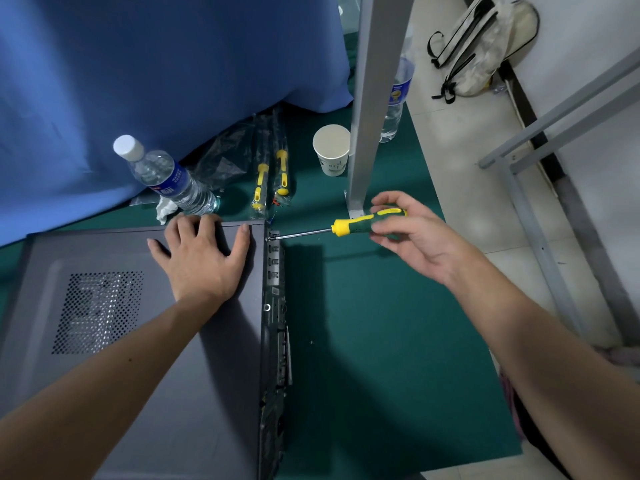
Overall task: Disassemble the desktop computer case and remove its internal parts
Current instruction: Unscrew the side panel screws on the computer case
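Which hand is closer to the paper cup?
Right. The right hand holds the screwdriver just below the paper cup; the left hand presses the computer case, farther away.

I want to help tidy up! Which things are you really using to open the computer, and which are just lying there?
In use:
- grey metal computer case, left hand pressing it
- green-and-yellow screwdriver in right hand

Lying about:
- two clear plastic water bottles
- white paper cup
- two bagged yellow-handled screwdrivers
- crumpled white tissue

Two bare forearms, no sleeves.
Left hand [204, 258] and right hand [412, 233]: no gloves, rings, watch; small mole on left forearm.
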